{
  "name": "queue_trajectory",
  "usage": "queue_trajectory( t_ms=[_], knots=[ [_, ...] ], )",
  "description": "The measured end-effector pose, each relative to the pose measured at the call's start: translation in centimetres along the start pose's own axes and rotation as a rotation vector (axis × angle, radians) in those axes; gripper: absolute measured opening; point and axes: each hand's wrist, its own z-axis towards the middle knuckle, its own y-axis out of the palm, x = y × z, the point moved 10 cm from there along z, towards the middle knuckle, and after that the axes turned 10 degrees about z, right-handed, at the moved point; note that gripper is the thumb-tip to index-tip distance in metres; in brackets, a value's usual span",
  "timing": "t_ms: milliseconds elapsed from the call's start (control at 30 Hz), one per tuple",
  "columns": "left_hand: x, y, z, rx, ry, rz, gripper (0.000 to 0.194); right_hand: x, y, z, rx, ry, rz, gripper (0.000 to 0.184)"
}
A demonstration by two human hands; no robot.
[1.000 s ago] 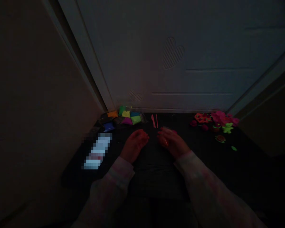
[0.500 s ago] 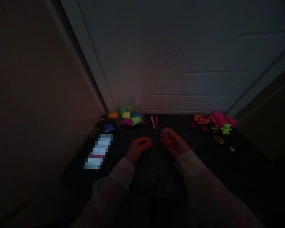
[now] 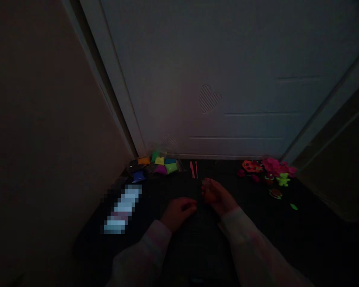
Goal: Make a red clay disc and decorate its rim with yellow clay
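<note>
In dim light my left hand (image 3: 178,214) is held over the dark table, thumb and fingers pressed together in a pinch. Whatever may be between its fingertips is too dark to make out. Just to the right and slightly farther forward is my right hand (image 3: 217,196), its fingers curled inward. A faint pale patch shows at its fingertips, but its kind cannot be told. A small gap separates the two hands. Beyond them lie a pink plastic knife (image 3: 192,170) and a thin pink stick tool (image 3: 196,170), side by side.
Several small bags of coloured clay (image 3: 160,169) are heaped at the back left. A lit, pixelated phone-like screen (image 3: 124,209) lies nearer. At the back right are pink flower shapes (image 3: 277,166), a yellow-green bear figure (image 3: 283,179) and a green leaf (image 3: 293,207). A white door (image 3: 173,79) stands behind.
The camera has tilted up, so everything sits lower in view. My left hand has shifted slightly right and toward me. The right hand keeps nearly the same place over the table.
</note>
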Motion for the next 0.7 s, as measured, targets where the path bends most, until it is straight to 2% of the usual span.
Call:
queue_trajectory(
  t_ms=[67,133,233,333,533,700],
  knots=[
    [1.4,-0.1,-0.3,0.035,0.127,0.143,0.020,0.2,0.1,0.0,-0.013,0.028,0.040,0.012],
    [2.0,-0.3,-0.4,0.085,0.198,0.211,0.021,0.3,0.3,0.1,-0.014,0.045,0.071,0.011],
    [2.2,-0.5,-0.4,0.139,0.234,0.279,0.028,0.0,0.3,0.0,0.001,0.037,0.094,0.009],
    [2.6,-0.1,-0.7,0.140,0.235,0.463,0.036,-0.3,0.1,0.0,0.031,0.019,0.091,0.007],
    [3.4,2.5,-3.0,-0.066,0.284,0.894,0.043,-0.8,-0.3,0.1,0.077,-0.020,0.117,0.005],
    [2.6,3.3,-3.7,-0.176,0.244,0.924,0.053,-0.7,-0.2,0.0,0.083,-0.023,0.080,0.008]
  ],
)
